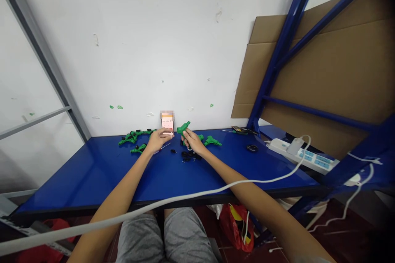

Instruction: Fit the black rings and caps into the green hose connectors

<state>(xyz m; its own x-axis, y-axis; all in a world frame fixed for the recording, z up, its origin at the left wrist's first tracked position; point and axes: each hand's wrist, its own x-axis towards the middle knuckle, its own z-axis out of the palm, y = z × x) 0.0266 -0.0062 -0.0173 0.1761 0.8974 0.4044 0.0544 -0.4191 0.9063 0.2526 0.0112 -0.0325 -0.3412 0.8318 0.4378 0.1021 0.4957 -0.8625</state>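
My right hand (194, 143) is closed around a green plastic hose splitter (184, 127), raised a little above the blue tabletop. In front of the lower part of a phone (167, 120) that leans on the wall is my left hand (158, 139), its fingers stretched toward the screen. Whether they touch it I cannot tell. A timer shows on the phone. Below the hands lie several small black parts (187, 155) and tiny screws. A thin screwdriver (166, 146) lies beside my left hand, partly hidden by it.
More green splitters (135, 134) with black knobs are grouped at the left, and another green splitter (212, 141) lies right of my right hand. A black mouse (252, 148) and a white power strip (302, 156) are farther right. A white cable (216, 191) crosses over my forearms.
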